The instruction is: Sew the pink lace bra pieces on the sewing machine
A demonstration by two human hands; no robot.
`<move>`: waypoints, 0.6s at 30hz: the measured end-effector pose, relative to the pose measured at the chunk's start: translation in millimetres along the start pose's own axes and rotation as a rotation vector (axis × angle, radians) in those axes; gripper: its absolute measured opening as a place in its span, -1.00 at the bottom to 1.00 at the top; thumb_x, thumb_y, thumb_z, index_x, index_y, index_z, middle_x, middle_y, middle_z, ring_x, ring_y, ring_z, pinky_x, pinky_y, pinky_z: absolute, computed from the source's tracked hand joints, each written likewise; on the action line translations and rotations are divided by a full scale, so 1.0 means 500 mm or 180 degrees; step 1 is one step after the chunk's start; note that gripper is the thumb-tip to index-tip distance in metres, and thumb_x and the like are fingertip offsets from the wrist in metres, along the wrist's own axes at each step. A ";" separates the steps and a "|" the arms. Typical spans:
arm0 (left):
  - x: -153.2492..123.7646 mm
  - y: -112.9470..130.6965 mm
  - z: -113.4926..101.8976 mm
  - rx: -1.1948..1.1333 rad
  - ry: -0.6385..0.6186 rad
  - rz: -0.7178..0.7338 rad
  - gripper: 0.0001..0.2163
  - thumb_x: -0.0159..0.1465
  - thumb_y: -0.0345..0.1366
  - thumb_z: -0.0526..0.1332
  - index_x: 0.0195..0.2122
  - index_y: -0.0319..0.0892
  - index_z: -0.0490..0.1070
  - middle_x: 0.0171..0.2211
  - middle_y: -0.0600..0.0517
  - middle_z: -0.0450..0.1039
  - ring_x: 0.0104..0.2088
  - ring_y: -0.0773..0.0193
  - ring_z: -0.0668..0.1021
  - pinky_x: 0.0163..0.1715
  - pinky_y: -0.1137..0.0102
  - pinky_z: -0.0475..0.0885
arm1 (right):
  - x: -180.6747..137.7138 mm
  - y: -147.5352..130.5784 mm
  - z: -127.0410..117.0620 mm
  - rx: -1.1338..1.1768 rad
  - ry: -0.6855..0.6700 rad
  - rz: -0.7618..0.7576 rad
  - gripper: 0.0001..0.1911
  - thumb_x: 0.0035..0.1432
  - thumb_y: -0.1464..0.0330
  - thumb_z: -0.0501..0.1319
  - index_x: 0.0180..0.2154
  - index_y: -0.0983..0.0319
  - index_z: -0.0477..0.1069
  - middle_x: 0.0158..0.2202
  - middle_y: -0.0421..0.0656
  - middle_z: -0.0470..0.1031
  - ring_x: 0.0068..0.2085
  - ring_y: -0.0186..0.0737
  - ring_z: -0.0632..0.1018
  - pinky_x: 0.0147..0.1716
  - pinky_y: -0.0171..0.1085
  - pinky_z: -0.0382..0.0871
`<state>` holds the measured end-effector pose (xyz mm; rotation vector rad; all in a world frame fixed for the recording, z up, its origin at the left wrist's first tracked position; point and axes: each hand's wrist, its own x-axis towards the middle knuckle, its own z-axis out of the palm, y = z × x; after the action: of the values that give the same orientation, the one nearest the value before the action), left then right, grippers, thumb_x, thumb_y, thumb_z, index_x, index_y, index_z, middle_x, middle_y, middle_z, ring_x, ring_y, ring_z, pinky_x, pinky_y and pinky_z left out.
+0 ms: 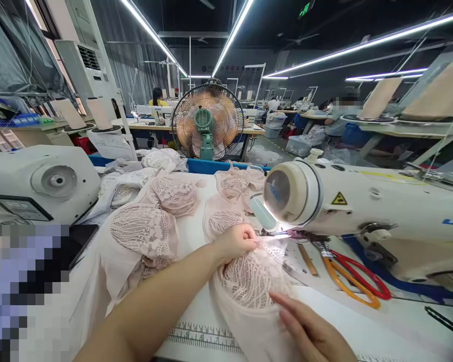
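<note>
Left grip (234, 244) pinches bra (249, 324) edge beside sewing machine (355, 196); right grip (311, 329) loose over lace (245, 281), nothing clasped. Uneven pull between them could pucker it.

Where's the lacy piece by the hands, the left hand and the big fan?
Lacy piece (247, 281): head view, on its patterned lace.
Left hand (235, 242): head view, back of hand.
Big fan (204, 119): head view, green motor housing.

hands (232, 245) (315, 332): both bare | right fingers (295, 310): slender | left forearm (154, 301): bare, narrowing toward wrist
</note>
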<state>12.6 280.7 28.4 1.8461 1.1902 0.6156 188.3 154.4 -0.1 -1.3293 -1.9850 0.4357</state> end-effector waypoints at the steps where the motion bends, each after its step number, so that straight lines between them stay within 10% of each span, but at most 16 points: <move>1: -0.001 0.001 0.000 0.0180 0.0043 -0.0005 -0.91 0.13 -0.47 0.07 -0.32 -0.23 0.23 -0.53 0.15 0.22 -0.54 0.44 0.32 -0.54 0.55 0.26 | 0.011 -0.001 -0.002 0.0128 -0.0054 0.0185 -0.71 0.20 0.17 0.08 -0.24 0.14 0.52 -0.23 -0.13 0.61 -0.19 -0.12 0.60 -0.25 -0.35 0.51; 8: -0.022 0.016 0.010 0.1862 -0.0262 0.0055 -0.77 0.02 -0.52 0.16 -0.30 -0.16 0.41 -0.16 -0.07 0.32 -0.21 0.09 0.46 -0.25 0.25 0.38 | 0.023 0.025 0.002 0.0088 -0.0368 0.0884 -0.54 0.18 0.04 0.03 -0.60 0.17 0.34 -0.61 -0.26 0.42 -0.53 -0.28 0.49 -0.54 -0.42 0.37; 18: -0.049 0.056 0.042 0.3124 -0.0604 0.0075 -0.68 0.12 -0.44 0.14 -0.07 -0.32 0.32 -0.22 -0.17 0.30 -0.25 0.08 0.46 -0.40 0.31 0.38 | 0.012 0.108 -0.005 -0.0572 -0.0599 0.0322 -0.62 0.26 0.24 0.00 0.02 0.19 0.41 -0.05 -0.15 0.52 -0.12 -0.14 0.58 -0.45 -0.37 0.55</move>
<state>31.7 244.8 41.8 2.6312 1.4687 -0.2120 224.8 182.1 -29.2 -1.5550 -2.1591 0.4527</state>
